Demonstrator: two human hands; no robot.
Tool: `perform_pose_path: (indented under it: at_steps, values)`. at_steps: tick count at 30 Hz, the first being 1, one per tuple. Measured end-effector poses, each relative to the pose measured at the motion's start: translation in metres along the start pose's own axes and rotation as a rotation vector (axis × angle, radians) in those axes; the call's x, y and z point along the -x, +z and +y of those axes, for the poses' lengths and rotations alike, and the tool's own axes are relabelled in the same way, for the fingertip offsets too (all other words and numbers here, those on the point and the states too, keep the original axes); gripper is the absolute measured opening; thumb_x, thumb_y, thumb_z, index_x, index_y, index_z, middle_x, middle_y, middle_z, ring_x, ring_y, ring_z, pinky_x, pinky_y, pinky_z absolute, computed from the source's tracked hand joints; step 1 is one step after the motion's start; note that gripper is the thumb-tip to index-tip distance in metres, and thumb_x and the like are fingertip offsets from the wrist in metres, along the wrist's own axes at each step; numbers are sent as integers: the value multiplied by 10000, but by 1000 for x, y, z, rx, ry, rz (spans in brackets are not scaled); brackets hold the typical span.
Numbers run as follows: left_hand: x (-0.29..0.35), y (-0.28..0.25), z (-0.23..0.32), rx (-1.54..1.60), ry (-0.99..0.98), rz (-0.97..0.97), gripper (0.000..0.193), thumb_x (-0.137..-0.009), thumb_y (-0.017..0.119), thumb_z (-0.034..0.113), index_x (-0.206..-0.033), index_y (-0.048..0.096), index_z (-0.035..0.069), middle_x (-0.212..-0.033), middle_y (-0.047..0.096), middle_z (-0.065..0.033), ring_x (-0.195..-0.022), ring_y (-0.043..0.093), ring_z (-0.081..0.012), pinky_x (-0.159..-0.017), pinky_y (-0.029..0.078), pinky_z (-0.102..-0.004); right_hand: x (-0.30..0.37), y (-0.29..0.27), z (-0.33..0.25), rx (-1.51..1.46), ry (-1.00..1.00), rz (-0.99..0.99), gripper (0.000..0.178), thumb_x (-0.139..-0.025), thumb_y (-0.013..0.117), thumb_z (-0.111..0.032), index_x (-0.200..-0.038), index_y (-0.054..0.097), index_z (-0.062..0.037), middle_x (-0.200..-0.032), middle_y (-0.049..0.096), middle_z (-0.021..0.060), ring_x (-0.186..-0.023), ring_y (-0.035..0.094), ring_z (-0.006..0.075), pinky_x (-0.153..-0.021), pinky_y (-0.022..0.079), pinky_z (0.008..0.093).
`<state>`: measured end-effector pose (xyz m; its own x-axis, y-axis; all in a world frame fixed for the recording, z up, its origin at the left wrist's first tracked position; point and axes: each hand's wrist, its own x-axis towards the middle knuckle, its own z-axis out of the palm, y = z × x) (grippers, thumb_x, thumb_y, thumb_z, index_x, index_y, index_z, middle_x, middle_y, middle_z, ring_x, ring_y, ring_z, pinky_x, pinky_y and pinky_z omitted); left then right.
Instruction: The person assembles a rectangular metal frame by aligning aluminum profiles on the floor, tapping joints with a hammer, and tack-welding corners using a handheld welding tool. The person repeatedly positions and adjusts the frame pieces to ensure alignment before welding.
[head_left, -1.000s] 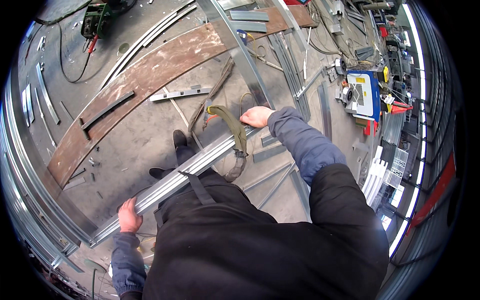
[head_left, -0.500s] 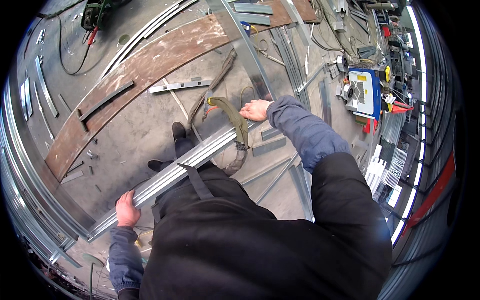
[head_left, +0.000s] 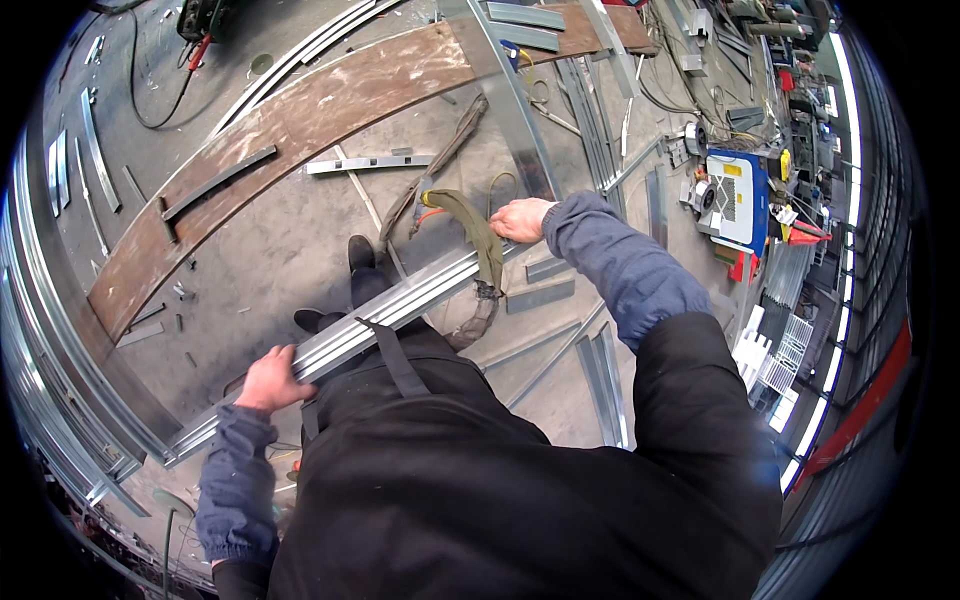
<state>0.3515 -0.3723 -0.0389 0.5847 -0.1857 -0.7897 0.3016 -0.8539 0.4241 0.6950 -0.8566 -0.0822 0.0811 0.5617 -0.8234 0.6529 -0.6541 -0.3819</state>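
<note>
A long, bright metal profile (head_left: 405, 300) with lengthwise ridges lies slantwise in front of my body, its far end up to the right. My left hand (head_left: 273, 380) is closed over its lower left stretch, thumb on the near side. At the upper right end, my right hand (head_left: 520, 219) has its fingers curled down on the profile's edge; their tips are partly hidden. An olive fabric-covered hose (head_left: 465, 225) hangs across the profile close to my right hand. A black strap (head_left: 397, 362) hangs at my waist, beside the profile.
A wide rusty curved plate (head_left: 330, 105) spans the far side. An upright steel flange (head_left: 515, 115) meets the profile's right end. Stacked metal profiles (head_left: 60, 390) line the left. A blue and white machine (head_left: 735, 200) stands right. Loose offcuts (head_left: 540, 295) and a spirit level (head_left: 368, 164) lie about.
My left hand has slid up and rightward along the profile, and its grip has turned. My right hand stays at the far end. The whole view has shifted slightly.
</note>
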Motion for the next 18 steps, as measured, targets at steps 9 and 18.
perform_pose_path:
  at_steps: [9, 18]
  values:
    - [-52, 21, 77, 87, 69, 159, 814, -707, 798, 275, -1447, 581, 14, -1275, 652, -196, -1240, 613, -389, -1085, 516, -469, 1, -13, 7, 125, -158, -7, 366, -1053, 469, -293, -1223, 727, -98, -1242, 736, 124, -1208, 684, 364, -1003, 553, 450]
    - [-50, 16, 81, 83, 52, 142, 795, -697, 798, 254, -1426, 591, 13, -1305, 652, -184, -1274, 601, -378, -1106, 508, -447, 15, -16, -17, -144, 244, 33, 443, -1065, 437, -383, -1294, 735, -147, -1248, 750, 165, -1201, 682, 382, -1041, 521, 488]
